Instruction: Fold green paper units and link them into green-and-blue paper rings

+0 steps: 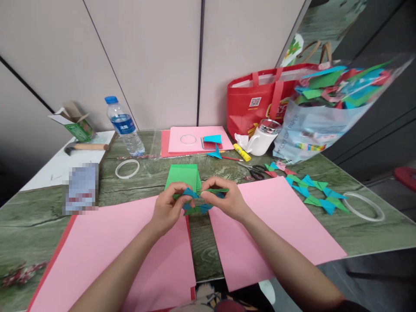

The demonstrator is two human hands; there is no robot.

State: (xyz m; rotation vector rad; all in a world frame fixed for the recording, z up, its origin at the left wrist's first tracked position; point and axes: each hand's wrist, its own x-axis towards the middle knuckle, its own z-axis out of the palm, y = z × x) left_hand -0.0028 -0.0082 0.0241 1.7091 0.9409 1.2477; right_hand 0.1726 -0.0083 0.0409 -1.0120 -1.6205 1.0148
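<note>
Between my hands is a piece of folded paper origami [200, 209] in blue and green, held above the gap between pink sheets. My left hand [170, 206] pinches its blue and green part, thumb against fingers. My right hand [225, 197] grips a green folded strip [218, 190] at its other side. Fingers cover much of the folds, so how the pieces join cannot be made out. Just behind the hands stands a folded green paper [182, 175]. Pink paper sheets [130, 255] lie under my left forearm, and another pink sheet [276, 216] lies under the right.
A star-shaped paper ring [320, 195], scissors [256, 171] and a tape ring [364, 206] are at right. Behind stand a white mug [261, 138], red bag [240, 108] and plastic bag of folded paper [302, 130]. Left are a bottle [125, 125], hammer [86, 147] and another ring [127, 169].
</note>
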